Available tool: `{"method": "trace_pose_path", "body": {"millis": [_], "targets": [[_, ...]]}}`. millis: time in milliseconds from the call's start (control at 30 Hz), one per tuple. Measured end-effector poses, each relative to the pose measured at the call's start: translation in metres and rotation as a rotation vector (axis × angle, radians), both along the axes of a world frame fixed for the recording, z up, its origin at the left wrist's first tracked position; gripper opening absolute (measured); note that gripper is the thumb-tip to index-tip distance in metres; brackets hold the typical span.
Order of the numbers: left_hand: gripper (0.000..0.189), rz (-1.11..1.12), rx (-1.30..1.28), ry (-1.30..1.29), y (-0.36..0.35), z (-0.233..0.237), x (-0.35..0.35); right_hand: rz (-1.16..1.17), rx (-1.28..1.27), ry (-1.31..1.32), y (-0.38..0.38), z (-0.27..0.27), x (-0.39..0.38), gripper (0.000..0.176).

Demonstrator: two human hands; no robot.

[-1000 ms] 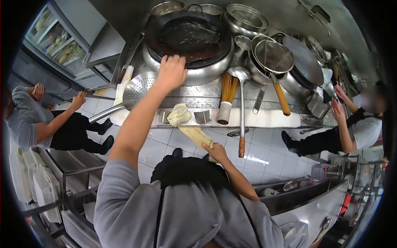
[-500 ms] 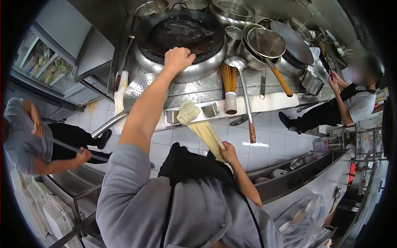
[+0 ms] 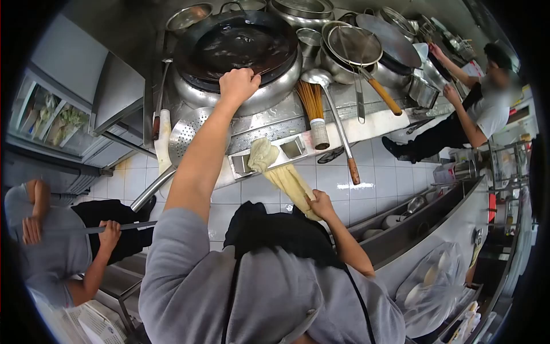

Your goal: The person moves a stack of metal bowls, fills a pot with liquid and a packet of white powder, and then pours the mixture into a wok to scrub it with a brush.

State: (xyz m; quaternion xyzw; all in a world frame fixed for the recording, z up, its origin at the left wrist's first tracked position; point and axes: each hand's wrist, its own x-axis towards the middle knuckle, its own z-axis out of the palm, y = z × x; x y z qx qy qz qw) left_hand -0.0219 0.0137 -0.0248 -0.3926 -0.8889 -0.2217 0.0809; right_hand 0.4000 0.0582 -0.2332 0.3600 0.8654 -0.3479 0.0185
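My left hand is closed at the near rim of a large black wok, fingers bent over the edge. The wok sits on a round steel burner ring, and its inside looks wet and shiny. Low in front of my body, my right hand is closed around one end of a long pale yellow cloth. The cloth's other end lies bunched over a small metal holder at the counter's front edge. Right of that holder stand a bamboo wok brush and a ladle.
A perforated skimmer lies left of my forearm. A strainer with a wooden handle rests on a pot at right. One person at left holds a long bar. Another person works at the far right, near a second wok.
The view has shifted slightly, and both my hands keep their holds. The left person now has both hands on the bar. At right, the other person has raised an arm toward the stove.
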Motion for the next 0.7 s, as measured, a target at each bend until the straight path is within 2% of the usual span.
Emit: {"method": "trace_pose_path", "body": {"millis": [100,133,167,200,233,267,300,333,400,500,533,700], "targets": [[0.037,-0.017,0.096,-0.038,-0.005,-0.005,-0.003,-0.100,-0.101,-0.042,-0.006,0.023,-0.007,0.043],[0.035,-0.078,0.261,-0.144,-0.008,-0.004,0.001,-0.074,-0.082,-0.047,-0.007,0.030,-0.009,0.044],[0.028,-0.208,0.552,0.098,-0.008,-0.004,0.010,-0.090,-0.123,-0.068,-0.009,0.037,-0.008,0.046],[0.020,-0.301,0.667,0.298,-0.013,0.011,0.038,-0.126,-0.157,-0.087,-0.011,0.051,-0.011,0.048],[0.010,-0.419,0.618,0.155,-0.023,0.025,0.077,-0.139,-0.189,-0.077,-0.012,0.053,-0.013,0.048],[0.003,-0.555,0.547,-0.027,-0.033,0.017,0.114,-0.155,-0.228,-0.062,-0.015,0.053,-0.016,0.047],[0.003,-0.740,0.550,-0.258,-0.037,-0.025,0.140,-0.179,-0.322,-0.009,-0.018,0.065,-0.019,0.045],[0.005,-0.958,0.475,-0.549,-0.045,-0.045,0.175,-0.193,-0.413,0.049,-0.019,0.080,-0.020,0.044],[0.009,-1.048,0.286,-0.459,-0.053,-0.104,0.230,-0.192,-0.407,0.131,-0.015,0.085,-0.015,0.030],[0.018,-1.029,-0.074,-0.340,-0.064,-0.180,0.244,-0.122,-0.185,-0.015,-0.013,0.069,0.021,0.024],[0.019,-1.025,-0.125,-0.316,-0.061,-0.186,0.245,-0.093,-0.180,-0.129,-0.012,0.078,0.032,0.025],[0.020,-0.847,-0.337,-0.130,-0.061,-0.214,0.233,-0.338,-0.051,-0.409,-0.039,0.060,0.113,0.017]]}}
